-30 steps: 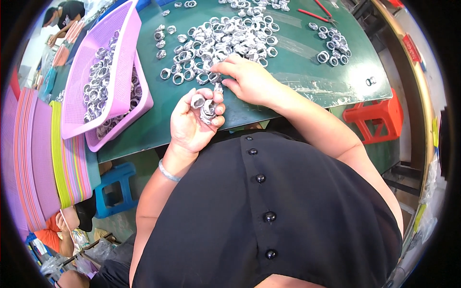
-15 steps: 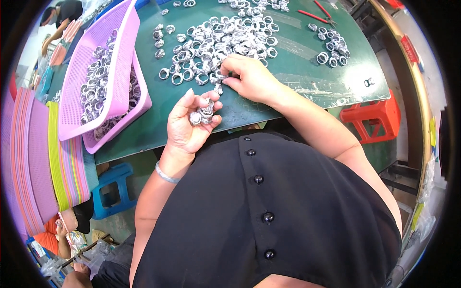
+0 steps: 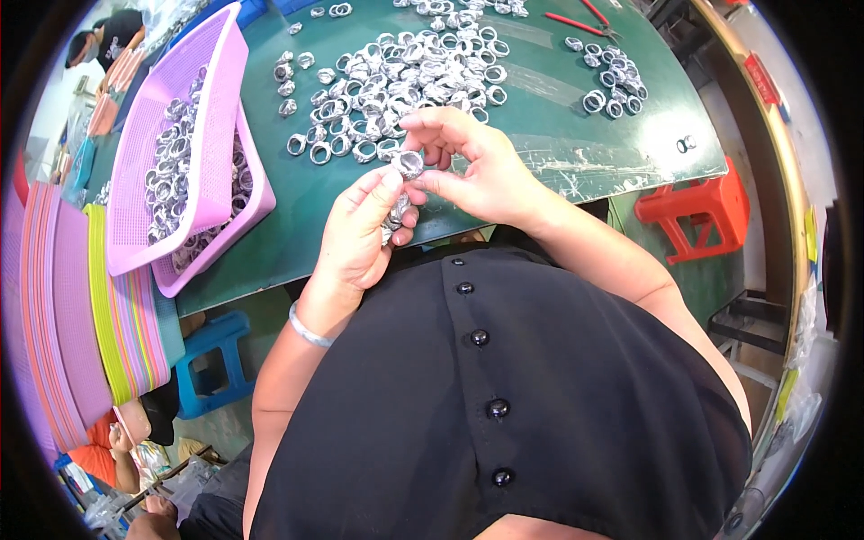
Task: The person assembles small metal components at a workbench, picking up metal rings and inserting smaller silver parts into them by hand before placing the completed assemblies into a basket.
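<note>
A chunky silver ring [image 3: 409,164] is held up between my two hands, with its round opening showing. My left hand [image 3: 358,220] grips it with thumb and forefinger, while its other fingers curl over several more silver rings [image 3: 396,211] in the palm. Close against the held ring's right side is my right hand [image 3: 477,166], its thumb and curled fingertips around the edge. Just beyond my hands, a loose heap of similar silver rings [image 3: 414,76] spreads over the green tabletop [image 3: 297,202].
At the left, two stacked purple baskets [image 3: 225,99] hold more rings. A smaller group of rings [image 3: 621,81] and red-handled pliers [image 3: 585,24] lie at the far right. Colourful stacked baskets [image 3: 67,306], a blue stool [image 3: 211,364] and a red stool [image 3: 693,216] stand around. Other people appear at left.
My right hand has come back from the heap's edge to my left hand. My left fingers have closed over the rings in the palm, and one ring is now raised between both hands.
</note>
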{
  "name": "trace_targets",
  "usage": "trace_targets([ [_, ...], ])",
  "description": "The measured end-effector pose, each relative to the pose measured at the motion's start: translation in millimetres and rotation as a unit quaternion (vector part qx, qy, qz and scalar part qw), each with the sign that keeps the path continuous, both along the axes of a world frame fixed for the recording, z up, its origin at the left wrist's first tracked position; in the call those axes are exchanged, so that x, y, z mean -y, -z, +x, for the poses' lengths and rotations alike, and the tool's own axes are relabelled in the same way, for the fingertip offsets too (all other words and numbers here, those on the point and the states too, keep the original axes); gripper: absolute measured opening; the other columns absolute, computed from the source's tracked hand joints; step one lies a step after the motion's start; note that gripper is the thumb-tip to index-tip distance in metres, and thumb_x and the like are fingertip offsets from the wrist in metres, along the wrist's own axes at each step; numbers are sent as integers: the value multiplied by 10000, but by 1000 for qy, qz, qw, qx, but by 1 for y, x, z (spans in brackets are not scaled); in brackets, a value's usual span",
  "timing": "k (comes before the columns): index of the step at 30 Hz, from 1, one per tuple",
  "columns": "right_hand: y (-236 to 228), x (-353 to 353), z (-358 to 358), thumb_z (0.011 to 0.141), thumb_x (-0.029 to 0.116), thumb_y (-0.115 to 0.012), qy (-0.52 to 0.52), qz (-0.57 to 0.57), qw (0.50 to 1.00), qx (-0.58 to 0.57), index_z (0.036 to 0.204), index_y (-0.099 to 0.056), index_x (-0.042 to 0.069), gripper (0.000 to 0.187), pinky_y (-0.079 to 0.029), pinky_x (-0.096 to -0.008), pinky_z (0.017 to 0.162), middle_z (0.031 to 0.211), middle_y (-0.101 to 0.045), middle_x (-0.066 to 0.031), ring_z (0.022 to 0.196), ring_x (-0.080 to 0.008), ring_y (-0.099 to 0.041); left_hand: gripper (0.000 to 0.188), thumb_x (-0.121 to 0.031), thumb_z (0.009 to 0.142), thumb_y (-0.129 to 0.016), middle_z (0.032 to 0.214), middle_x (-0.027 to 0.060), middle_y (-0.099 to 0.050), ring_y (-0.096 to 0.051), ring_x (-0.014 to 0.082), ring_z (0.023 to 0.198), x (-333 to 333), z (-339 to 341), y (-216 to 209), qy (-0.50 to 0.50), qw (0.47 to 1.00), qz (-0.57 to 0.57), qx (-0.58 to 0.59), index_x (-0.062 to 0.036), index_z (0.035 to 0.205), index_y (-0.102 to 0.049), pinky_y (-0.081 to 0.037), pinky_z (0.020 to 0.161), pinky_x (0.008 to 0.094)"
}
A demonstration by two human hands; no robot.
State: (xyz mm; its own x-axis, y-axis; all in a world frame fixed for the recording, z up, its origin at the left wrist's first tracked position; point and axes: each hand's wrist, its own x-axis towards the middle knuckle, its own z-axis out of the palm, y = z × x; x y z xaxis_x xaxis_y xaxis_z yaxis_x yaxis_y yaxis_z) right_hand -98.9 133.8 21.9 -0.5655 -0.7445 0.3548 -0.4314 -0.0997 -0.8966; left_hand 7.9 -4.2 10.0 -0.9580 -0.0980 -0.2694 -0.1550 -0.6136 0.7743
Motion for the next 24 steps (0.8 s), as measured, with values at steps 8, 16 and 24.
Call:
trace_targets([
  [8,4,-5,1,688,10,-634,14,-28,994,-109,1107,-523,68,437,-467,-288,671,916,-585,-74,773,-195,-573,222,-251,870,-556,774,1,-560,-481,52,610,-4,-1,-2,4,1000,-4,-14,-52,965,-574,-358,477,162],
  [16,3,-8,0,685,7,-662,2,-35,982,-186,1097,-536,41,432,-453,-256,683,970,-576,-60,829,-145,-543,169,-201,855,-581,771,-10,-557,-475,48,606,-7,-2,-1,-28,996,-82,-11,-52,931,-559,-360,484,168],
  [24,3,-12,0,816,33,-582,-63,14,984,167,1013,-563,14,199,-458,-239,760,870,-601,-21,829,-81,-571,180,-211,881,-523,761,25,-563,-488,75,602,-6,-3,-1,-37,998,-39,-16,-33,898,-550,-368,476,184],
])
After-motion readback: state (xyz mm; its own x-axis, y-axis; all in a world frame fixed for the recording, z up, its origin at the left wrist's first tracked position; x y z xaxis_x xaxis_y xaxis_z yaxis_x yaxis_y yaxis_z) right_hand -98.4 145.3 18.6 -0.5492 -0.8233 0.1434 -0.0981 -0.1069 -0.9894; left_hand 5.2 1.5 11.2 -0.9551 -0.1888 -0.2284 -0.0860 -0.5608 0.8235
